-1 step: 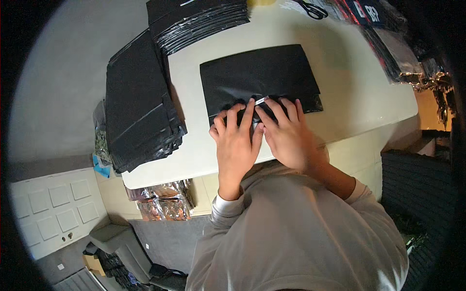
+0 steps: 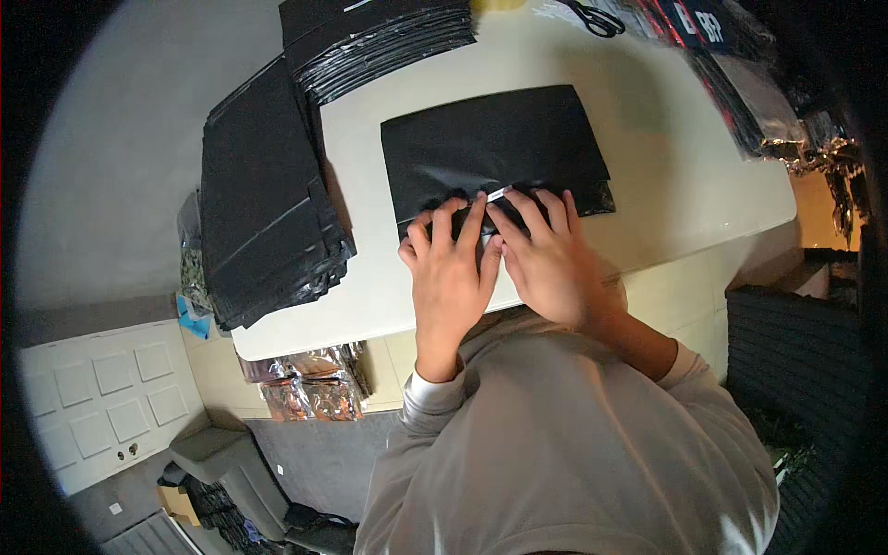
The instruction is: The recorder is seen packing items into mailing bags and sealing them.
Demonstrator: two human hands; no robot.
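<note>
A flat black folded piece (image 2: 495,134), smooth on top with a shinier plastic-looking layer at its right corner, lies on the white table (image 2: 666,185) in front of me. A small white label (image 2: 498,194) sits near the middle of its near edge. My left hand (image 2: 451,264) rests palm down on that edge, fingers apart and slightly bent, index fingertip at the label's left end. My right hand (image 2: 550,254) also presses down with spread fingers, one fingertip by the label's right end. The thumbs nearly meet, and both palms hide part of the near edge.
Stacks of similar black pieces stand at left (image 2: 264,194) and far left (image 2: 384,55). Black-handled scissors (image 2: 597,20) lie at the far edge. Plastic-wrapped packages (image 2: 740,102) fill the far right corner. Shiny wrapped packages (image 2: 314,393) sit below the table's left edge.
</note>
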